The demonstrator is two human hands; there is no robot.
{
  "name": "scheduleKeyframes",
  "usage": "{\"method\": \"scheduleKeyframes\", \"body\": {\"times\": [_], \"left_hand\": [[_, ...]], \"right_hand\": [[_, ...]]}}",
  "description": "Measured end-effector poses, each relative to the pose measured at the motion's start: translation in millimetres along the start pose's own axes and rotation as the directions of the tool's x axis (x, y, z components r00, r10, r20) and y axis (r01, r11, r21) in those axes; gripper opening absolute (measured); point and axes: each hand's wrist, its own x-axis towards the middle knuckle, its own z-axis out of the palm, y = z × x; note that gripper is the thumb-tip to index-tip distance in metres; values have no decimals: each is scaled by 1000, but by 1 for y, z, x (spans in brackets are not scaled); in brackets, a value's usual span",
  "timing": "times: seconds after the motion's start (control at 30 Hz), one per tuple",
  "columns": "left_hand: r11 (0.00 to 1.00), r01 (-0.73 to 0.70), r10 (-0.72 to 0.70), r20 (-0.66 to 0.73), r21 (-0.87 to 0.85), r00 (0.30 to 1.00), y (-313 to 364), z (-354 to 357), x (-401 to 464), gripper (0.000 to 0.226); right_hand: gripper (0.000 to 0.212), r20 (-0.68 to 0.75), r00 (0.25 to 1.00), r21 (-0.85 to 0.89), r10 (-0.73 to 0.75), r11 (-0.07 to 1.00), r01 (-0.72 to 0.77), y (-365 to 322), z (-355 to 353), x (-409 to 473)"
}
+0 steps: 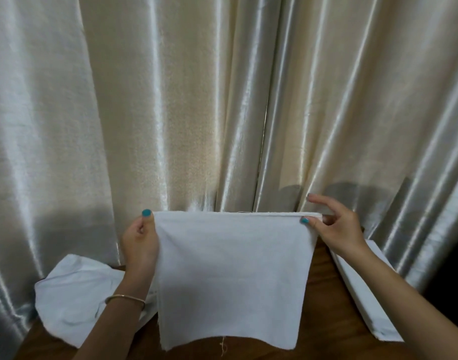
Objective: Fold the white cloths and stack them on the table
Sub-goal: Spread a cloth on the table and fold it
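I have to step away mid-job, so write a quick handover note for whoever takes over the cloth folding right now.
Left hand: pinches the top left corner of the held cloth.
Right hand: pinches the top right corner, other fingers spread.
Held cloth: hangs upright above the table, top edge looks doubled over, so a fold seems begun.
Loose pile: crumpled white cloth at the table's left, not yet folded.
Folded stack: neat white cloths at the table's right, by the curtain.
Left to do: finish this fold, add it to the stack, then fold the pile.
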Motion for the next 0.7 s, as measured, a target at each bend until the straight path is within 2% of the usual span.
{"method": "scheduleKeyframes", "body": {"times": [0.03, 0.13, 0.23, 0.37, 0.53, 0.7], "left_hand": [[1000, 4, -4, 4, -5, 1000, 0, 0, 0, 44], [1000, -9, 9, 28, -13, 1000, 0, 0, -1, 45], [1000, -20, 21, 43, -19, 999, -2, 0, -4, 44], [998, -45, 47, 48, -55, 998, -6, 0, -8, 40], [985, -140, 143, 22, -100, 990, -4, -9, -14, 41], [966, -246, 246, -5, -80, 969, 8, -14, -10, 47]], "right_hand": [[39, -3, 999, 10, 50, 999, -50, 1, 0, 0], [22, -4, 993, 54, 114, 992, -113, 6, 2, 1], [19, 0, 975, 207, 220, 954, -216, 8, 4, -1], [14, 12, 948, 316, 318, 898, -305, 5, 7, -5], [19, -54, 949, 395, 311, 879, -266, -5, 9, -13], [21, -123, 957, 323, 263, 923, -212, -17, -2, -10]]}}
